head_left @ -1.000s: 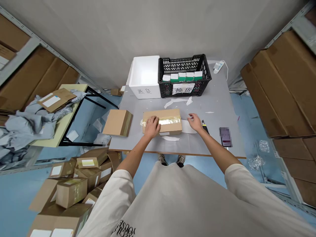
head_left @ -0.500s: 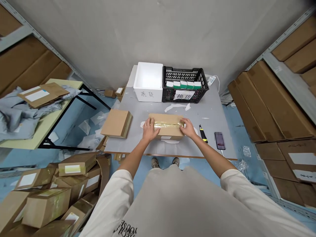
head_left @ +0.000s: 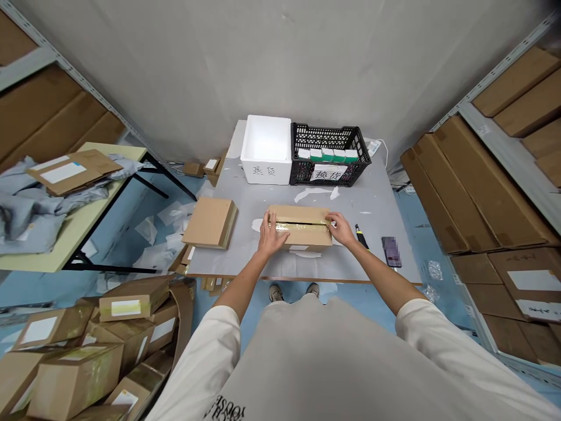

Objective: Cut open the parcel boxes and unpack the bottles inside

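A closed cardboard box (head_left: 300,225) lies lengthwise on the grey table (head_left: 236,260), with a strip of clear packing tape (head_left: 302,224) along its top seam. My left hand (head_left: 272,234) rests on the box's left part, fingers spread over the tape. My right hand (head_left: 340,229) presses on the box's right end, its fingertips at the tape. A yellow-and-black utility knife (head_left: 362,236) lies just right of my right hand. Beyond it is a phone (head_left: 391,251) with a blurred screen.
A second, flat cardboard box (head_left: 210,223) lies left on the table. A white foam box (head_left: 266,149) and a black plastic crate (head_left: 328,155) holding several small green-and-white boxes stand at the back. Scraps of white paper lie about. Stacked cartons fill the shelves and floor.
My right hand has moved from beside the box onto its right end, and both hands now press on the tape. The view has tilted and shifted slightly.
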Demonstrator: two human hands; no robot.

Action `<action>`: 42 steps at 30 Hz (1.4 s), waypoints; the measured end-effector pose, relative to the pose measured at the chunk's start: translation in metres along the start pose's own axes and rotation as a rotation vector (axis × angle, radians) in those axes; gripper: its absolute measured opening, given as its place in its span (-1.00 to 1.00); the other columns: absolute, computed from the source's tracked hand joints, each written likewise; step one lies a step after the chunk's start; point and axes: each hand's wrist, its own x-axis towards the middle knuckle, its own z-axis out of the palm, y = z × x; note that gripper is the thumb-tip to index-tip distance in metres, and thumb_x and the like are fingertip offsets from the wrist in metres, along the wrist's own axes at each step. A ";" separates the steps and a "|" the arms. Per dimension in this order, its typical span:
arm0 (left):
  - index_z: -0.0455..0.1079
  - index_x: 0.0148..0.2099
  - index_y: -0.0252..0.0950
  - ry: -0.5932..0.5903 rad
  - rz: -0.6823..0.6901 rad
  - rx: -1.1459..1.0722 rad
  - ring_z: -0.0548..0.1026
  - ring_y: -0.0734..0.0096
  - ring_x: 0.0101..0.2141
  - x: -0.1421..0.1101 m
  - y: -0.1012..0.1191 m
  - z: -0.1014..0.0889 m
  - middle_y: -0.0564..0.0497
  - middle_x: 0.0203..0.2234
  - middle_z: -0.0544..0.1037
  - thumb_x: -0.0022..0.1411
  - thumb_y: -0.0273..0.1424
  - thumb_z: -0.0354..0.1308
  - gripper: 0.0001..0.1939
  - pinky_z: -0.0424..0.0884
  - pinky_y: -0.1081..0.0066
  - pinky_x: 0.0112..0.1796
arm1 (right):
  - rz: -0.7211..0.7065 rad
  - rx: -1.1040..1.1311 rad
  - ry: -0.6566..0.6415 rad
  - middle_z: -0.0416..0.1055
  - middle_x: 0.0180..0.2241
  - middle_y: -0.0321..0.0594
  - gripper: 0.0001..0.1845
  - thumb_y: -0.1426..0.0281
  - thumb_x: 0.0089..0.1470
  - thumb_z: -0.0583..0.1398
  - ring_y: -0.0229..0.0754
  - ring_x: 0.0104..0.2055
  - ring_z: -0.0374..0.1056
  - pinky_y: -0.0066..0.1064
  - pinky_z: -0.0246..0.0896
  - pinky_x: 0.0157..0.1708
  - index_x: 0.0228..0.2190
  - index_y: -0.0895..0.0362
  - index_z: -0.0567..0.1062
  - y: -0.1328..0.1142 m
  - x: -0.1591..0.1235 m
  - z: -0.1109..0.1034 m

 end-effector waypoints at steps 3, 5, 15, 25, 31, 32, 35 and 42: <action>-0.27 0.56 -0.28 0.017 0.018 0.050 -0.04 -0.13 0.46 0.000 -0.001 0.002 -0.40 0.49 -0.16 0.33 0.01 0.16 0.01 0.10 -0.13 0.32 | -0.035 -0.038 0.057 0.44 0.02 -0.01 -0.72 0.27 0.29 0.07 0.07 0.05 0.38 -0.08 0.35 0.02 -0.04 0.03 0.47 -0.002 0.008 -0.010; -0.24 0.55 -0.33 0.043 -0.007 0.098 -0.09 -0.19 0.47 -0.001 0.000 0.004 -0.44 0.48 -0.14 0.31 0.06 0.17 0.04 0.02 -0.17 0.33 | -0.003 -0.062 0.111 0.44 -0.01 0.00 -0.71 0.23 0.30 0.09 0.05 -0.04 0.40 -0.10 0.33 0.01 -0.03 0.06 0.44 -0.003 0.020 -0.017; 0.13 0.44 -0.24 -0.066 -0.020 0.102 0.31 -0.12 0.28 -0.002 0.001 0.000 -0.29 0.22 0.44 0.33 0.03 0.18 -0.21 0.12 -0.02 0.26 | 0.003 -0.096 0.058 0.47 0.10 0.04 -0.55 0.24 0.30 0.02 0.06 0.14 0.36 -0.08 0.25 0.16 0.12 0.13 0.41 -0.009 0.073 -0.016; 0.19 0.42 -0.23 -0.091 0.076 0.151 0.33 -0.05 0.26 0.001 0.009 -0.011 -0.29 0.21 0.45 0.40 -0.04 0.14 -0.32 0.04 0.00 0.26 | 0.119 -0.281 -0.500 0.12 0.42 0.04 -0.23 0.04 0.31 0.03 0.17 0.45 0.04 -0.07 -0.06 0.40 0.37 0.24 0.24 0.004 0.086 0.010; 0.34 0.32 -0.22 -0.007 0.076 0.162 0.43 -0.04 0.14 -0.026 0.022 -0.036 -0.28 0.11 0.54 0.47 -0.11 0.05 -0.50 0.10 -0.01 0.17 | 0.113 -0.328 -0.587 0.11 0.43 0.08 -0.20 0.04 0.28 0.09 0.22 0.42 0.06 -0.05 -0.01 0.38 0.36 0.26 0.24 -0.001 0.094 0.007; 0.37 0.29 -0.22 0.004 0.081 0.146 0.47 0.01 0.09 -0.035 0.022 -0.041 -0.25 0.07 0.57 0.49 -0.16 0.00 -0.55 0.12 0.01 0.15 | 0.118 -0.336 -0.592 0.10 0.43 0.08 -0.19 0.03 0.27 0.09 0.23 0.43 0.06 -0.03 -0.01 0.38 0.37 0.25 0.23 -0.002 0.093 0.007; 0.47 0.14 -0.21 -0.036 0.124 0.103 0.54 0.16 -0.07 -0.057 0.020 -0.051 -0.14 -0.10 0.64 0.52 -0.30 -0.08 -0.65 0.17 0.07 0.12 | 0.152 -0.370 -0.592 0.02 0.46 0.08 -0.13 -0.03 0.25 0.10 0.24 0.46 -0.04 0.02 -0.04 0.38 0.40 0.21 0.16 -0.005 0.089 0.008; 0.40 0.22 -0.16 -0.303 0.236 0.161 0.43 0.10 0.11 -0.053 0.018 -0.056 -0.15 0.09 0.52 0.40 -0.37 0.05 -0.62 0.30 0.13 0.10 | 0.236 -0.460 -0.572 -0.20 0.51 0.13 0.10 -0.21 0.17 0.08 0.23 0.53 -0.29 0.15 -0.29 0.43 0.45 0.23 -0.02 -0.022 0.078 0.021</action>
